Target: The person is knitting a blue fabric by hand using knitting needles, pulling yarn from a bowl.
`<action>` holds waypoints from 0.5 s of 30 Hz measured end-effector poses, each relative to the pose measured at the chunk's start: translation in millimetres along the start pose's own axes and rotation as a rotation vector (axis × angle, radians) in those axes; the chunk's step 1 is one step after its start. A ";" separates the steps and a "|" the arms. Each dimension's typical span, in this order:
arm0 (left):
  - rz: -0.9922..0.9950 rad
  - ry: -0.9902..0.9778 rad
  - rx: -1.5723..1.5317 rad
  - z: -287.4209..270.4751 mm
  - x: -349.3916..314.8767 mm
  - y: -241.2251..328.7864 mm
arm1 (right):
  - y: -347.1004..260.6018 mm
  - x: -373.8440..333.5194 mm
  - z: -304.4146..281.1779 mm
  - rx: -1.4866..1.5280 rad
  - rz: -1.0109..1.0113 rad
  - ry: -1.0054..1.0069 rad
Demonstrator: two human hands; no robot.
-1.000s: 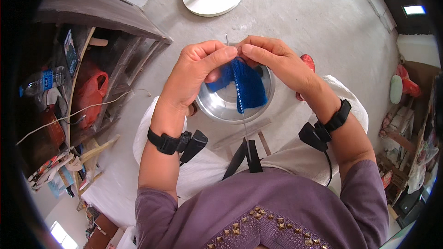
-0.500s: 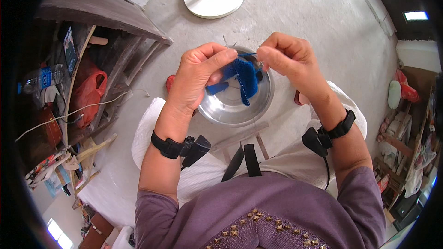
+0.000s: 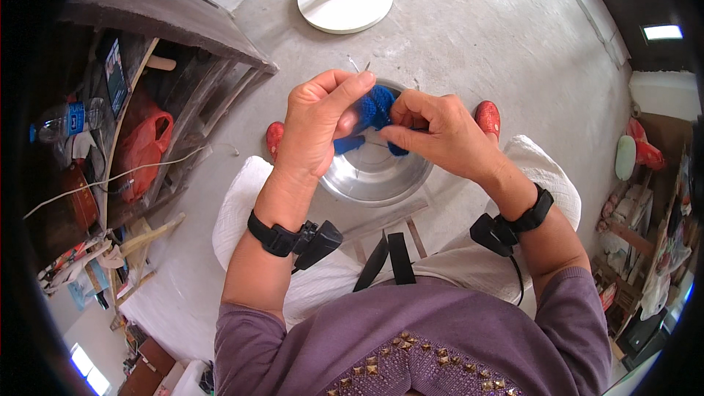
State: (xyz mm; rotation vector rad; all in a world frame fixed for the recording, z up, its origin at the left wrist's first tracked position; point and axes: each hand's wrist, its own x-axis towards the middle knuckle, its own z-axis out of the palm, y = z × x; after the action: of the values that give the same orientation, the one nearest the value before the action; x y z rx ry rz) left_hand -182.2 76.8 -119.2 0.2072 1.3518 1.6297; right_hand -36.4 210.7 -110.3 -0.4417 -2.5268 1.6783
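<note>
Fabric [image 3: 379, 105], blue and knitted, is hanging above a round silver metal basin [image 3: 376, 185]; the left hand [image 3: 317, 119] is pinching its top fingertip-tight, apparently for steadiness. Alongside, the right hand [image 3: 438, 132] is keeping fingers nearly together, any hold too hidden to tell.

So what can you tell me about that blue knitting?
The blue knitting is a deep-blue, soft-looking piece, apparently of yarn, with a textured surface. It looks bunched rather than flat, partly hidden by the hands, above the shiny metal basin as seen from the head. The left hand pinches it near the top, where thin needle-like tips poke out past the fingers. The right hand is at its right side, exact grip unclear.
</note>
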 end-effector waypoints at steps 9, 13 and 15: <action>0.037 -0.017 0.084 -2.6 -3.1 10.2 | 0.0 -1.1 -16.7 0.503 0.238 -0.234; 0.012 -0.094 0.168 -2.5 -2.7 9.1 | 0.2 -0.3 -17.9 0.546 0.269 -0.229; -0.001 -0.107 0.162 -0.5 -3.6 7.1 | -0.1 0.1 -15.7 0.557 0.264 -0.213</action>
State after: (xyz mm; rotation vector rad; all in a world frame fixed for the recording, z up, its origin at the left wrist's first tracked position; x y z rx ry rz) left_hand -184.6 74.5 -111.9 0.3844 1.4016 1.4880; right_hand -33.1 224.6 -104.0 -0.5824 -2.0422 2.5330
